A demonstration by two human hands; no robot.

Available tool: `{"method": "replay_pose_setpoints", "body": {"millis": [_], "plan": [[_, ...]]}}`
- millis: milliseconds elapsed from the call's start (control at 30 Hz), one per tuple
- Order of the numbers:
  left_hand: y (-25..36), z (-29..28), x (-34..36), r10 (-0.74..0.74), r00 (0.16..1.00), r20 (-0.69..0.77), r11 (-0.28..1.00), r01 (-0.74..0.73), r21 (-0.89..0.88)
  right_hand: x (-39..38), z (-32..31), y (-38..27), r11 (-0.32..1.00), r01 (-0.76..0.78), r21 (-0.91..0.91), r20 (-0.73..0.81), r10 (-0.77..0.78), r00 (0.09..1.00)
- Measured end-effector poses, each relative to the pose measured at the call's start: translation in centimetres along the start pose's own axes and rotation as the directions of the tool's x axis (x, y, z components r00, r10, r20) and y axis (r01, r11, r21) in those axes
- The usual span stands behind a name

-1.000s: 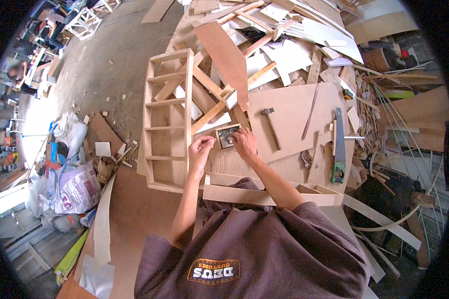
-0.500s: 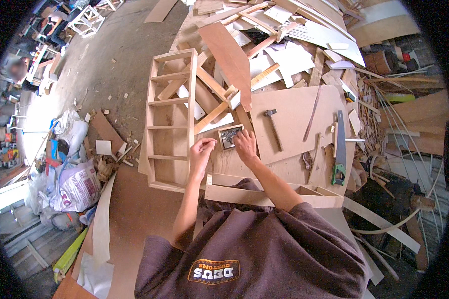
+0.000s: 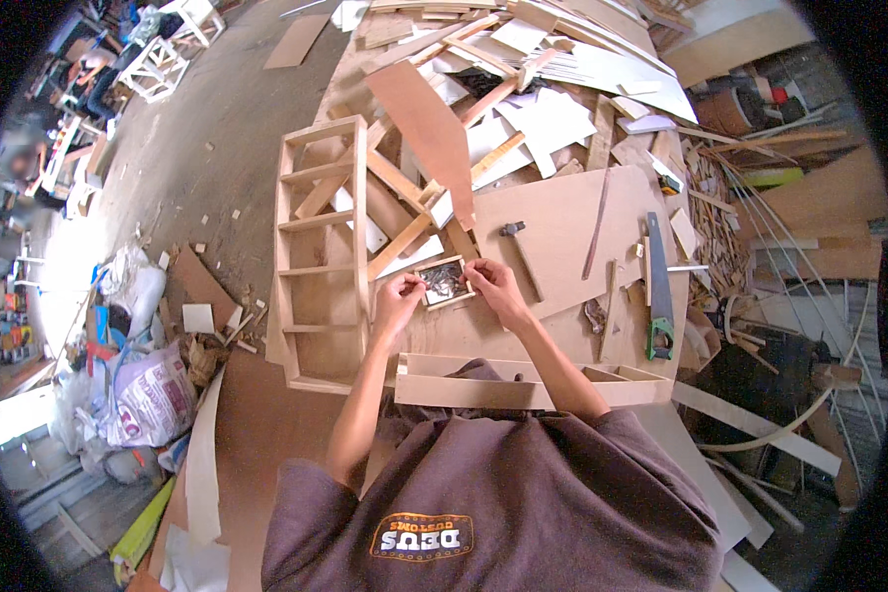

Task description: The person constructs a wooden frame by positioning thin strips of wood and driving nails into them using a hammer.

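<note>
A small square wooden box [image 3: 451,303] with small dark metal pieces [image 3: 444,280] that look like nails is between my hands over the workbench. My left hand [image 3: 397,304] is closed at its left rim, fingertips pinched together. On the opposite rim, my right hand [image 3: 495,288] grips with thumb and fingers. Whether my left fingers also pinch a nail is too small to tell. A hammer [image 3: 525,259] lies on a flat board to the right of my right hand. Closer to my body, a long narrow wooden frame [image 3: 474,392] lies under my forearms.
Left of my hands lies a ladder-like wooden shelf frame [image 3: 362,247]. A handsaw [image 3: 658,286] with a green handle rests at the bench's right side. Offcuts and white panels [image 3: 543,123] are heaped at the back. Filled bags [image 3: 153,390] stand on the floor at left.
My right hand has come out of the box's inside to its right rim. My left hand has moved in to the left rim. The box is turned slightly and looks larger.
</note>
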State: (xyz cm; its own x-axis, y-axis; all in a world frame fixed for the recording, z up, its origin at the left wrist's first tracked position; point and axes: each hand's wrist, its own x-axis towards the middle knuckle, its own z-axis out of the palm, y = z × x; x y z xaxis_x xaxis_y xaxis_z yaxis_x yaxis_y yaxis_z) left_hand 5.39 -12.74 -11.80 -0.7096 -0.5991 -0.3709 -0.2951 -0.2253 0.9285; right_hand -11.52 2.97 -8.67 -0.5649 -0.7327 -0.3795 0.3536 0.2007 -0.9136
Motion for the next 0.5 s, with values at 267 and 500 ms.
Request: {"method": "replay_pose_setpoints", "body": {"millis": [267, 500], "plan": [[5.4, 1.9, -0.9, 0.272, 0.942, 0.196, 0.763, -0.335, 0.552, -5.1, -0.7, -4.1, 0.946, 0.027, 0.323, 0.087, -0.058, 0.995], [12.6, 4.6, -5.8, 0.67, 0.716, 0.199, 0.592, -0.676, 0.439, -7.1, 0.2, -6.6, 0.938, 0.008, 0.348, 0.059, -0.031, 0.998]]}}
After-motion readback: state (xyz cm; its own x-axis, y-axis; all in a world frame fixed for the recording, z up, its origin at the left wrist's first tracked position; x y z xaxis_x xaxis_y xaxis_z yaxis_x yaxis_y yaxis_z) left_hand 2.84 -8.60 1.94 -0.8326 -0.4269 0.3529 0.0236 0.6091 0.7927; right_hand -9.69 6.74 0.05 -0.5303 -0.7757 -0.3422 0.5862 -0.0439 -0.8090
